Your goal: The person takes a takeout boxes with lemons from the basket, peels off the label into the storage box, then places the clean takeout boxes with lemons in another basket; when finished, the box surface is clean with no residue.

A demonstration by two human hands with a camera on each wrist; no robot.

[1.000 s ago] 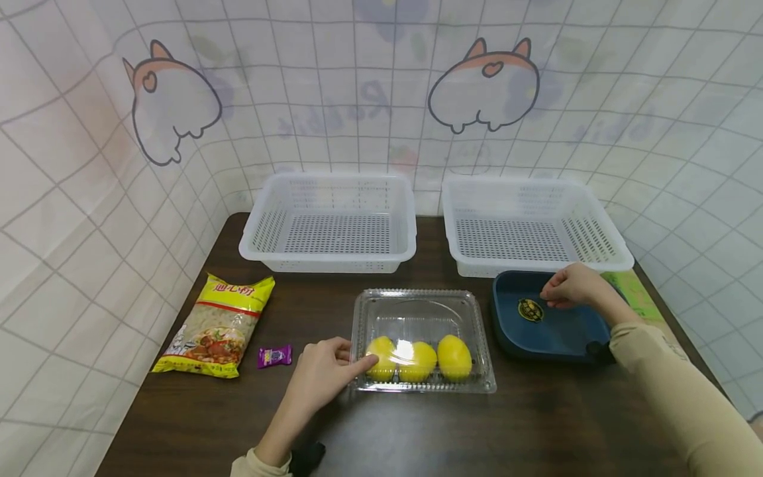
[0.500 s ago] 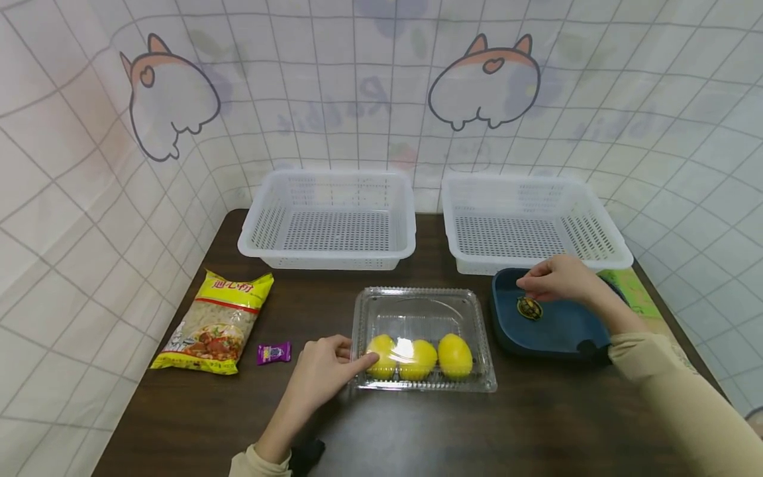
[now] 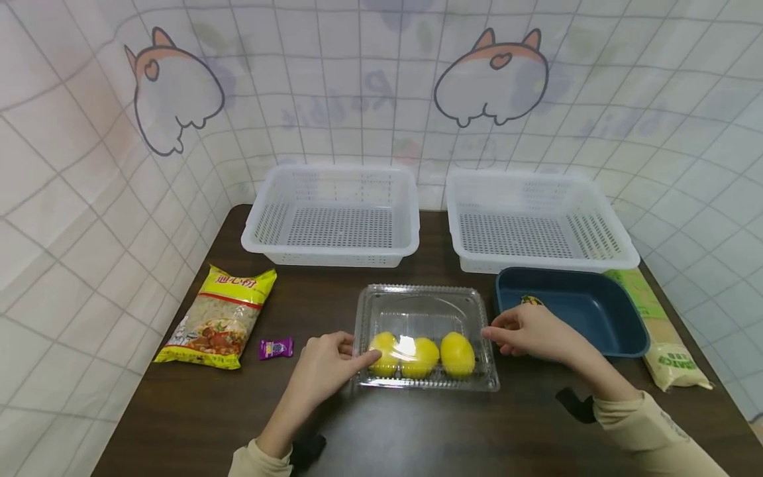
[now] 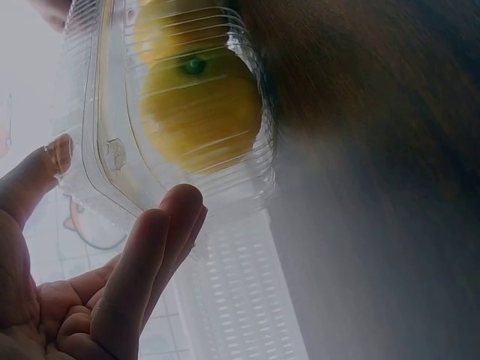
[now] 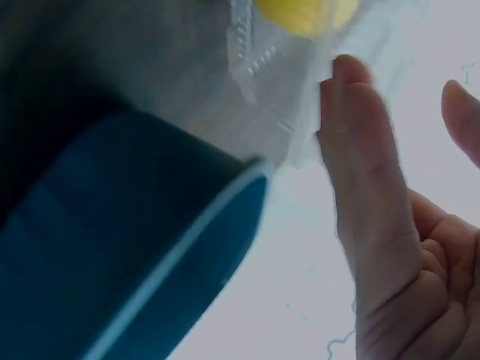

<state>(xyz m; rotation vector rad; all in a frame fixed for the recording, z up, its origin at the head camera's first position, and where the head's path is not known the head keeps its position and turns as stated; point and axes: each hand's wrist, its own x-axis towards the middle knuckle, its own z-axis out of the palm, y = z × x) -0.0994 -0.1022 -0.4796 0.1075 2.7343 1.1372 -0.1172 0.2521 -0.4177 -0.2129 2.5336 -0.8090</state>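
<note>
A clear plastic clamshell box with several yellow lemons inside sits in the middle of the dark table. My left hand pinches the box's left edge, thumb on the lid and fingers at the lower side; the left wrist view shows this thumb on the plastic. At the box's right edge is my right hand, thumb and fingers apart. The right wrist view shows its fingers beside the plastic; whether they touch it I cannot tell. Behind this hand stands a dark blue container, partly hidden.
Two white perforated baskets, one left and one right, stand along the back. A yellow food bag and a purple wrapped candy lie at left. Right of the blue container lies a green and beige packet.
My right hand has come out of the blue container, moving left and nearer to me, to the right edge of the clear box. The left hand keeps its hold on the box.
</note>
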